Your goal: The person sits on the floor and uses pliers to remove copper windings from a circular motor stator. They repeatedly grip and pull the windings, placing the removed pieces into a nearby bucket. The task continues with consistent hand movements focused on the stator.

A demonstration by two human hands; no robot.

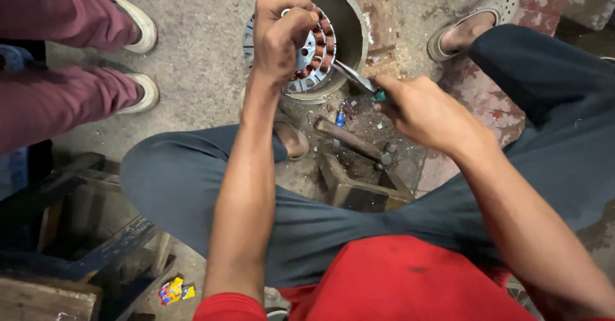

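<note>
Both hands work at a round motor stator point(314, 52) standing on edge against a grey ring-shaped housing point(349, 13) on the concrete floor point(198, 58); left hand point(278, 36) curls shut over the stator's rim, steadying it with arm stretched straight out; right hand point(426, 113) is closed around green-handled pliers point(359, 77), whose tips touch the copper coils point(320, 45) at the right side, wrist bent inward; most coils appear to sit in their slots, so the work looks far from finished; a hammer point(349, 140) lies beside a wooden block point(359, 189) between the knees
</note>
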